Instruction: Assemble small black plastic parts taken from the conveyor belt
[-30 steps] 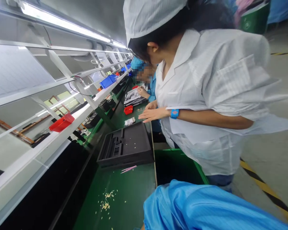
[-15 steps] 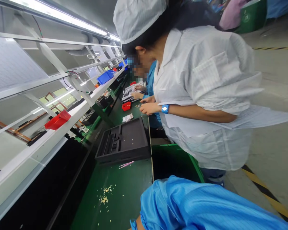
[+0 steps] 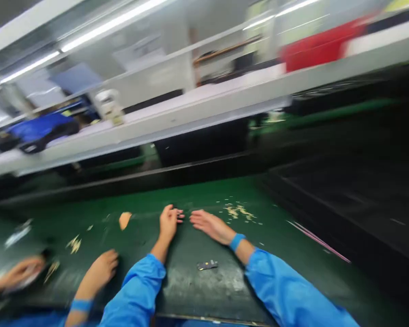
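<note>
My left hand [image 3: 169,222] is over the green bench [image 3: 191,290], fingers curled around a small dark thing too blurred to name. Just to its right, my right hand [image 3: 209,225] has its fingers stretched out and holds nothing visible. A narrow gap separates the two hands. Close beyond my right hand lies a scatter of small pale pieces [image 3: 238,211]. Nearer to me, between my forearms, rests a small dark flat part [image 3: 207,265] with light spots on it.
On the right stands a large black tray [image 3: 327,213], with pink tweezers [image 3: 320,240] beside it. At left are a co-worker's hands [image 3: 100,270] [image 3: 23,270], a tan piece [image 3: 124,220] and more pale pieces [image 3: 75,244]. A shelf [image 3: 204,106] carrying a red bin [image 3: 320,47] runs above the bench.
The view has swung left from the co-worker in white on the right to the bench in front of me. Both my hands are now in sight.
</note>
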A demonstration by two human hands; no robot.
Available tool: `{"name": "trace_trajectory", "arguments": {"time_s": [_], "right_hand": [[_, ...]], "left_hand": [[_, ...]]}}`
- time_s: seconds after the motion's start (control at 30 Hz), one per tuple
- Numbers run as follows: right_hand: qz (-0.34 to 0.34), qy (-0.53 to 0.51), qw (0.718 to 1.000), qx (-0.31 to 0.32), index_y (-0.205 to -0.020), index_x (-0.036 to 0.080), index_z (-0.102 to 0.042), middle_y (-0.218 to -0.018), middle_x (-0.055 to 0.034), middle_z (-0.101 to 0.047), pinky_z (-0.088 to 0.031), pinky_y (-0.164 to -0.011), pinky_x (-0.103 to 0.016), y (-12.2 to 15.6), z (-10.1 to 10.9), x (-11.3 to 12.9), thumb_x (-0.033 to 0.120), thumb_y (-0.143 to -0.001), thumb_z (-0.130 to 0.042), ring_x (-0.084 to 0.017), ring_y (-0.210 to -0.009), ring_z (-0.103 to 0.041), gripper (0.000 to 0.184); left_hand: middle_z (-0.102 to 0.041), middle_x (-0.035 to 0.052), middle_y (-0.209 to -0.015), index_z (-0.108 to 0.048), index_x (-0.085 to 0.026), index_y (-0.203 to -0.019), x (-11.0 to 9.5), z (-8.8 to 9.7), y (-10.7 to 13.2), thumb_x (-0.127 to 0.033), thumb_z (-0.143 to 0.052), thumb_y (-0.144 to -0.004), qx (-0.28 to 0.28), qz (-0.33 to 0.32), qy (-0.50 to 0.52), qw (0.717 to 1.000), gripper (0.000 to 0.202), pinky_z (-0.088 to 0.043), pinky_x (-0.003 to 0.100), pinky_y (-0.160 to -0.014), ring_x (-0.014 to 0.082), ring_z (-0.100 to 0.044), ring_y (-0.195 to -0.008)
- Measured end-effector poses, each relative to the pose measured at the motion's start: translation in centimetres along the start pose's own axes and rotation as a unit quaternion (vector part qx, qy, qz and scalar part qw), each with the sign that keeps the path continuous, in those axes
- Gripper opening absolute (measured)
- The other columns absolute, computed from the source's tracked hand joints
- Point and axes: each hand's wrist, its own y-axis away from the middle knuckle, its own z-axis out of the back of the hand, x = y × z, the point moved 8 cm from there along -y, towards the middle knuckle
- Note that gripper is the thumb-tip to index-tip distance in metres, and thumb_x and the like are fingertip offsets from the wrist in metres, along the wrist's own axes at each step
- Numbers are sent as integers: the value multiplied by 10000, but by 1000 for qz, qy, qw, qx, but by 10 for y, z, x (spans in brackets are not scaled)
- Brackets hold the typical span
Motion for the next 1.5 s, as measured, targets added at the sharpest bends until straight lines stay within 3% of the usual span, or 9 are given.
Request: {"name": "trace_trajectory", "arguments": {"time_s": [0.07, 0.17, 0.33, 0.47, 0.63, 0.93, 1.1, 1.3, 1.5], "right_hand": [[-4, -45, 996, -78, -1028, 238, -705, -1219, -133, -704, -420, -1156, -495, -7, 36, -12, 789, -734, -712, -296, -1255, -630, 624], [-16, -61, 987, -148, -1035, 236, -730, -1202, -145, -730, -499, -1087, -485, -6, 62, -23, 722, -674, -811, -312, -1193, -676, 611], [21, 125, 982, -138, -945, 182, -752, -1015, -146, -766, -598, -896, -435, 5, 40, -17, 725, -712, -786, -273, -956, -731, 591], [70, 128, 967, -207, -869, 183, -691, -852, -80, -739, -616, -771, -381, 2, 47, -7, 751, -695, -765, -216, -809, -709, 599], [84, 114, 941, -308, -971, 200, -657, -1040, -82, -741, -595, -882, -375, 6, 82, -5, 660, -783, -735, -212, -953, -712, 503], [104, 197, 955, -194, -1140, 200, -737, -1131, -64, -773, -568, -962, -377, 4, 39, 6, 361, -897, -665, -209, -1017, -722, 301], [75, 185, 963, -181, -1146, 192, -775, -1112, -59, -791, -594, -901, -364, 3, 44, -2, 347, -917, -607, -214, -978, -743, 323], [69, 223, 955, -183, -1112, 202, -794, -1091, -63, -796, -597, -898, -387, 7, 39, 6, 355, -905, -614, -246, -973, -748, 314], [21, 312, 932, -185, -1073, 295, -821, -1059, -64, -802, -613, -847, -415, 17, 48, -6, 507, -850, -626, -315, -967, -762, 364]], "left_hand": [[-731, 85, -921, -650, -139, -1129, 29, 39, 25, -445, -696, -932, -48, 41, 5, 998, 366, -601, 318, -631, 183, -704, -733], [-773, 125, -851, -660, -186, -1068, 49, 48, 35, -488, -764, -857, -74, 50, 23, 996, 383, -613, 383, -571, 248, -740, -680], [-790, 83, -886, -640, -247, -966, 51, 30, 27, -536, -720, -877, -58, 34, 27, 997, 313, -650, 473, -759, 256, -766, -774], [-783, 81, -1047, -650, -194, -997, 51, 1, 24, -565, -701, -873, 20, 52, 33, 998, 394, -580, 414, -1000, 229, -753, -1025], [-793, 149, -992, -601, -149, -1195, 63, -35, 20, -642, -791, -747, 118, 137, 62, 982, 692, -624, 381, -788, 258, -779, -870], [-791, 74, -972, -722, -167, -1026, 43, -44, 31, -500, -705, -850, 145, 57, -40, 987, 377, -583, 337, -862, 223, -746, -917], [-775, 52, -862, -726, -155, -987, 44, -45, 32, -435, -669, -874, 155, 69, -74, 983, 307, -566, 298, -747, 201, -719, -796], [-776, 61, -958, -717, -166, -1058, 42, -44, 36, -335, -588, -908, 162, 55, -70, 983, 259, -567, 322, -834, 215, -728, -878], [-668, 11, -702, -627, -165, -730, 51, -41, 48, -223, -582, -877, 153, 29, -250, 956, 165, -446, 244, -619, 144, -587, -655]]}}
